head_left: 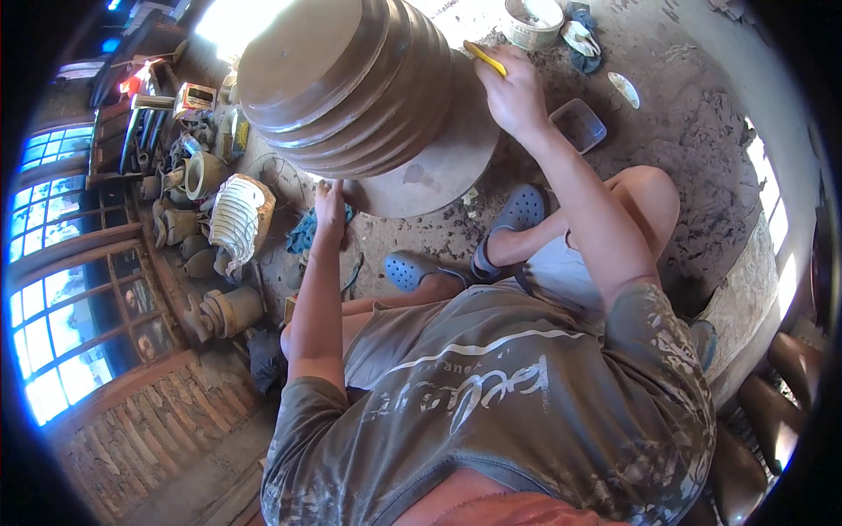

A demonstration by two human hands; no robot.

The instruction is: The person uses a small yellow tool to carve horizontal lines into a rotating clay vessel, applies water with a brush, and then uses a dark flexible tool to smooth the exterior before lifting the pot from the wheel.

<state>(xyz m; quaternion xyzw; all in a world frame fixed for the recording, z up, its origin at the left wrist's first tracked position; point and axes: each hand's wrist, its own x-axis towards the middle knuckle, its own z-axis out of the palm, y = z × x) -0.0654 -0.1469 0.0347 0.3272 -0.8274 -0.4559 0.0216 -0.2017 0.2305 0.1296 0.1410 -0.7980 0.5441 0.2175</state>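
A large grey-brown clay pot (351, 88) with stepped ridges around its wall stands on a round wheel disc (438, 175). My right hand (515, 95) is closed around a thin yellow stick-like tool (485, 59), just right of the pot and above the disc. The tool's end does not visibly touch the clay. My left hand (330, 210) is at the disc's near left edge, below the pot's wall. Its thumb and fingers are pinched on that rim, and some of the fingers are hidden.
A clear plastic tub (578, 125) and a white bucket (532, 22) stand right of the wheel. Clay scraps (702, 175) cover the floor there. Several pots and a white ribbed piece (237, 219) crowd the left, beside a blue cloth (307, 231). My clogs (520, 209) rest near the disc.
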